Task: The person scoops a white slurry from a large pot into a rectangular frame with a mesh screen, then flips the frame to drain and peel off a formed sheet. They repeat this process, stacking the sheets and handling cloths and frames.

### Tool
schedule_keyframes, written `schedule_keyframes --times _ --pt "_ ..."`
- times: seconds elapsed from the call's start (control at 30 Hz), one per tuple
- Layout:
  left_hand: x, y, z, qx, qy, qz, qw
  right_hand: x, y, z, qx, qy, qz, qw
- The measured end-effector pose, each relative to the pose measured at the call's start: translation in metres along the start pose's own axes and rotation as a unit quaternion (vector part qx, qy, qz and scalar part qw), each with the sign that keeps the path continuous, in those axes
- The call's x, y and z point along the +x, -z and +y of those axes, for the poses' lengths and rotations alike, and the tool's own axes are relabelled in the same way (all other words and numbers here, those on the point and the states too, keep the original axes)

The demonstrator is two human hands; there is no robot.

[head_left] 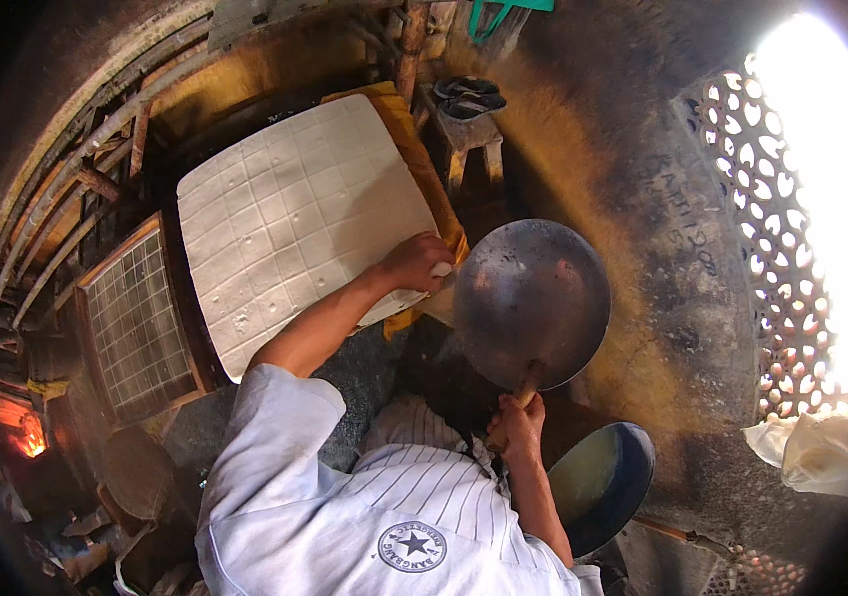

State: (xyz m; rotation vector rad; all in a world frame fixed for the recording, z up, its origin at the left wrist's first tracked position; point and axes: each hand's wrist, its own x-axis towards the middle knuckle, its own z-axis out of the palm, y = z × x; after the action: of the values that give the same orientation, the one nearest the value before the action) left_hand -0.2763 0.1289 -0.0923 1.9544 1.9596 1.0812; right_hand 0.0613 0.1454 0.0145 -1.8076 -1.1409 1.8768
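A large white slab, scored into squares and looking like tofu, lies on a board with an orange cloth under its far right side. My left hand is at the slab's near right corner, its fingers curled round a small white piece of tofu. In my right hand is the wooden handle of a round, dark metal pan. The pan's bowl is just right of my left hand, and it appears empty.
A wooden frame with a grid leans left of the slab; a fire burns at far left. Sandals sit on a wooden stool. A dark tub of pale liquid stands beside my right forearm. A patterned openwork wall is at right.
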Motion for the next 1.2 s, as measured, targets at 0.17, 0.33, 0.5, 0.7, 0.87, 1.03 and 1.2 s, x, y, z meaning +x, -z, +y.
schedule_keyframes --times 0.17,0.33,0.5,0.7,0.87,1.03,1.2 --pt "-0.072 0.042 -0.031 0.207 0.159 0.096 0.961 0.016 0.052 0.020 -0.021 0.062 0.064 0.996" --pt "-0.109 0.049 -0.026 0.301 0.248 0.041 0.920 0.031 0.168 0.057 -0.048 0.167 0.134 0.976" --pt "-0.128 0.048 0.007 0.313 0.282 0.013 0.907 0.035 0.253 0.052 -0.385 0.267 0.271 0.841" --pt "-0.161 0.040 0.026 0.338 0.371 0.064 0.863 0.053 0.335 0.064 -0.638 0.145 0.270 0.707" --pt "-0.181 0.035 0.032 0.330 0.562 0.057 0.756 0.082 0.401 0.093 -0.675 0.210 0.220 0.673" --pt "-0.196 0.027 0.045 0.335 0.622 0.079 0.704 0.127 0.454 0.112 -0.738 0.254 0.151 0.607" --pt "-0.228 0.024 0.097 0.263 0.675 0.064 0.687 0.195 0.478 0.154 -0.745 0.219 0.110 0.620"
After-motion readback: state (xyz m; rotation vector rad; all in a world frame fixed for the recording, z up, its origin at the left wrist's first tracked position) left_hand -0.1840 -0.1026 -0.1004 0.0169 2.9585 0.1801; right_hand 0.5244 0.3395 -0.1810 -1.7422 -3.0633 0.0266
